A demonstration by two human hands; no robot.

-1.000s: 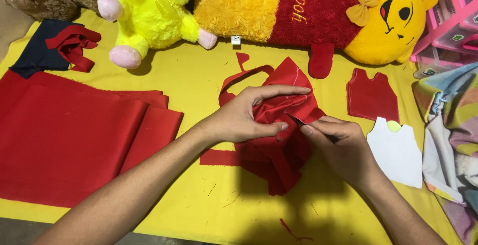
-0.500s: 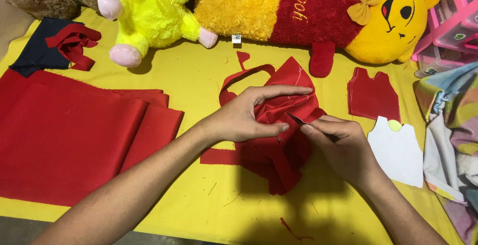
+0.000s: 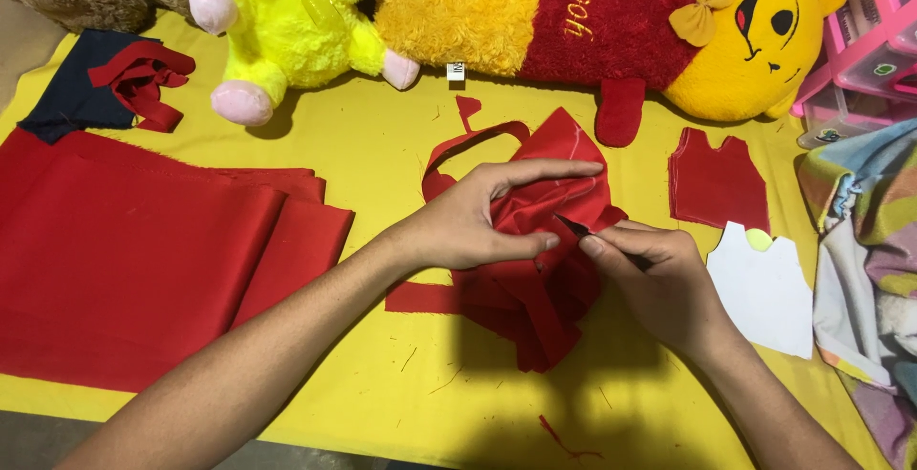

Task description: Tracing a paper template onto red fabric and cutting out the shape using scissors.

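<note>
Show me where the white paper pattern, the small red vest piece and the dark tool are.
White pattern (image 3: 764, 293): head view, its middle.
Red vest piece (image 3: 718, 179): head view, its middle.
Dark tool (image 3: 573, 227): head view, its tip by the red cloth.

left hand (image 3: 478, 226) pinches bunched red fabric (image 3: 535, 260); right hand (image 3: 659, 279) holds a dark pointed tool (image 3: 578, 229).
</note>
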